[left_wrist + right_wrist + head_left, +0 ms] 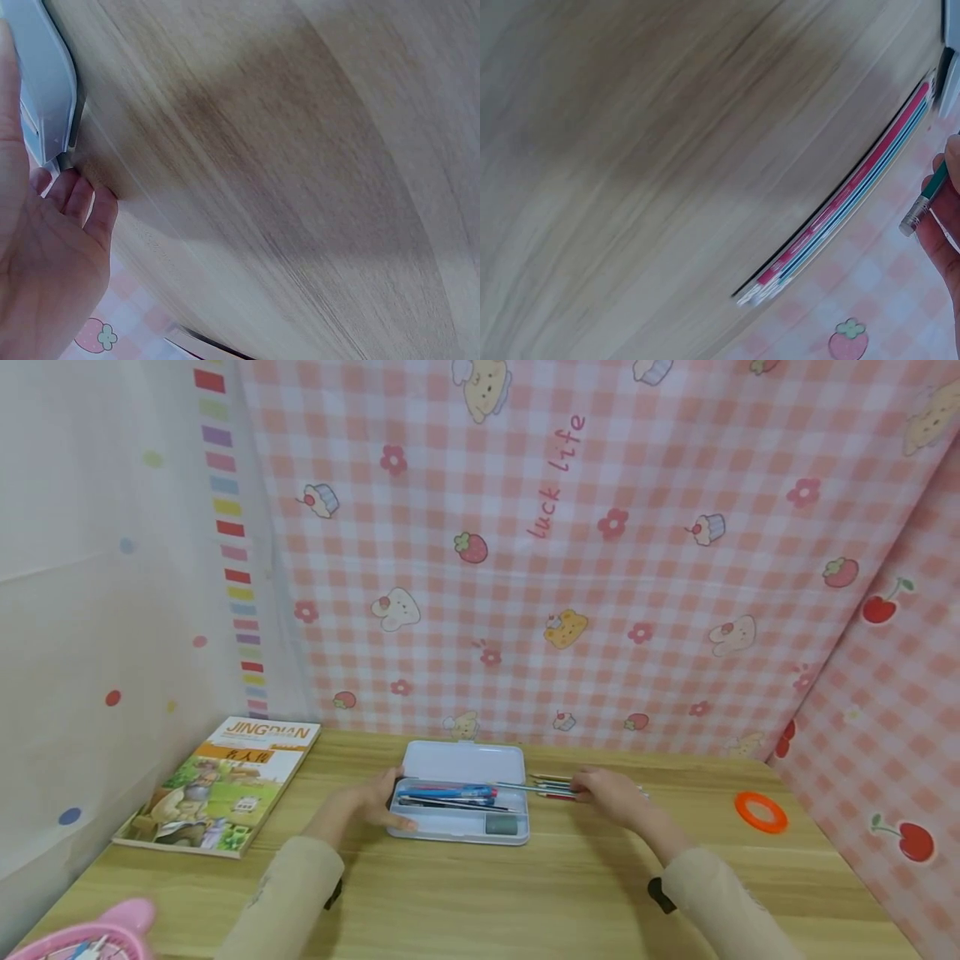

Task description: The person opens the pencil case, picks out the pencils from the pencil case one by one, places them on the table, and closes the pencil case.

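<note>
Pink plastic forms the round-rimmed basket with an ear-shaped tab at the near left corner, cut off by the view's edge, with small white and blue items inside. Beside it, two cream-coloured sleeves reach over the light wood-grain table.

Farther on, the left hand grips the left end of a shallow, pale blue-white rectangular pencil case, thumb on its near rim and the other fingers bent at the end wall. The case stands mid-table, its lid raised on the far side. A grey-green rectangular eraser sits at the right of the near compartment; blue and dark slim pens lie in the one behind.

To the right, the right hand has its fingers closed in a pinch on a green pencil with a silver ferrule and pale eraser end. Its other end reaches over the case's right edge; whether it touches there, I cannot tell. By that hand, a row of red, teal and dark slender pencils lies on the table.

Well apart at the right is a flat, bright orange ring; at the left, a book with an illustrated cover. Behind everything hangs pink-and-white checked cloth.
</note>
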Available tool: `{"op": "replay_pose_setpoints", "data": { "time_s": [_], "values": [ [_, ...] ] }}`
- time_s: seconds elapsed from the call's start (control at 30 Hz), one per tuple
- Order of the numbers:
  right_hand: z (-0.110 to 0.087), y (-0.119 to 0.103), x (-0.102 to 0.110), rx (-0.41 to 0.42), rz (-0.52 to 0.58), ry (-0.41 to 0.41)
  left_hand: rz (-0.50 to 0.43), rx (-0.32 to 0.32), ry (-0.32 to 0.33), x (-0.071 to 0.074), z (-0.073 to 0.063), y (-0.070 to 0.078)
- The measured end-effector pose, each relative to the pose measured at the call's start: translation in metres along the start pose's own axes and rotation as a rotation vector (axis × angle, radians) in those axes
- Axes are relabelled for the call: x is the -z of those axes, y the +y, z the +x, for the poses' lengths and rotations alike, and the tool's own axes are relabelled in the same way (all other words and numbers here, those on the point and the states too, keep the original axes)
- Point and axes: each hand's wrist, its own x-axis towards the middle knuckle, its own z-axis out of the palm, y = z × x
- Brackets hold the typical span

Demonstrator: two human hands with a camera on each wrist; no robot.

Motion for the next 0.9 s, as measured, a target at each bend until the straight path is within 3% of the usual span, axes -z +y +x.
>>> {"op": "replay_pose_setpoints", "data": {
  "time_s": [0.43, 0.7, 0.9],
  "values": [
    [-0.022, 0.027, 0.001, -0.011, -0.010, 0.017, 0.020, -0.011, 0.004, -0.001, 0.002, -0.003],
    [-0.037, 0.059, -0.010, 0.089, 0.046, 0.086, 0.014, -0.002, 0.001, -0.001, 0.002, -0.004],
    [-0.045, 0.052, -0.002, -0.021, 0.007, 0.037, 0.018, 0.007, 0.006, -0.002, 0.001, -0.003]
  ]
}}
